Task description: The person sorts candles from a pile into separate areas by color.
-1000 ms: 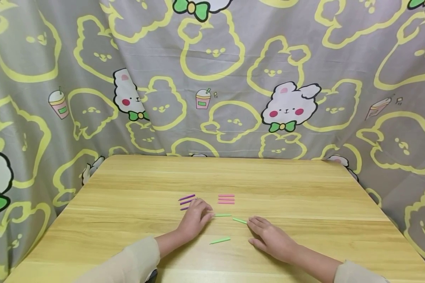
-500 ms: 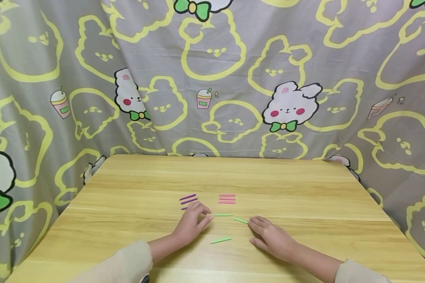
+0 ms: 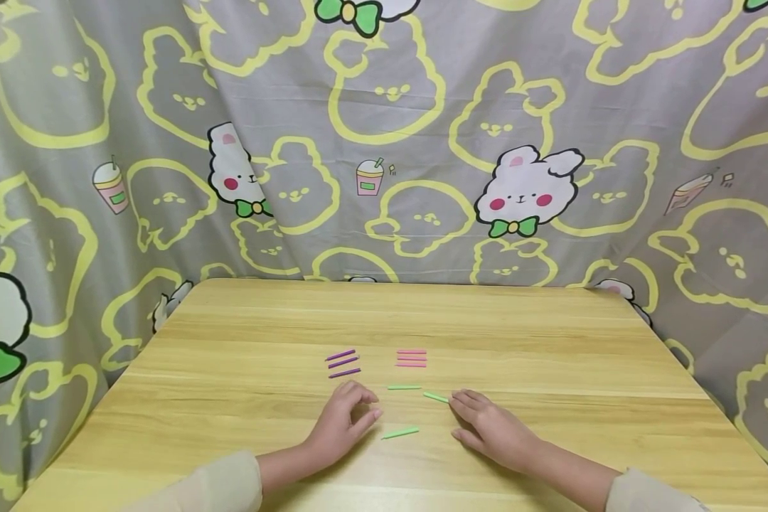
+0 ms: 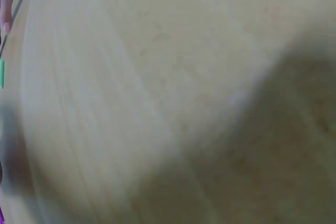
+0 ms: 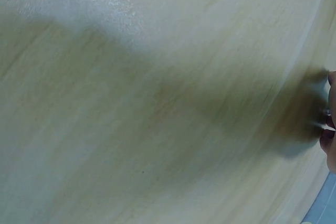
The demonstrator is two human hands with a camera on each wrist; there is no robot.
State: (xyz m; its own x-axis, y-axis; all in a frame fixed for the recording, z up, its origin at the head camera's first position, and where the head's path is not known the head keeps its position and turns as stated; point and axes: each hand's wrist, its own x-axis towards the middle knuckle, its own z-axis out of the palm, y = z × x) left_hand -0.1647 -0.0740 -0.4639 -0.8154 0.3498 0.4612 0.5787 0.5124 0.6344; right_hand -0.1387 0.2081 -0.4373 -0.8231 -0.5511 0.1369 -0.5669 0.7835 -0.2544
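Observation:
In the head view, my left hand (image 3: 342, 424) hovers low over or rests on the table, fingers loosely bent and thumb apart, holding nothing. Just beyond its fingertips lies one slim green stick (image 3: 404, 387). The fingertips of my right hand (image 3: 496, 430) touch the right end of a second, slanted green stick (image 3: 436, 397); its thumb lies apart from that stick. Between the two hands, nearer to me, is a third green stick (image 3: 400, 432) with a thin tip at its left end. The left wrist view catches a green stick (image 4: 1, 73) at its left edge.
Three purple sticks (image 3: 344, 372) lie slightly slanted beyond my left hand. Three pink sticks (image 3: 412, 358) form a parallel stack to their right. All lie on a wood-grain table (image 3: 550, 334), with a patterned grey curtain (image 3: 422, 213) behind it.
My left hand has drawn back toward me and left, away from the far green stick, uncovering the nearest purple stick. My right hand has stayed at the slanted green stick.

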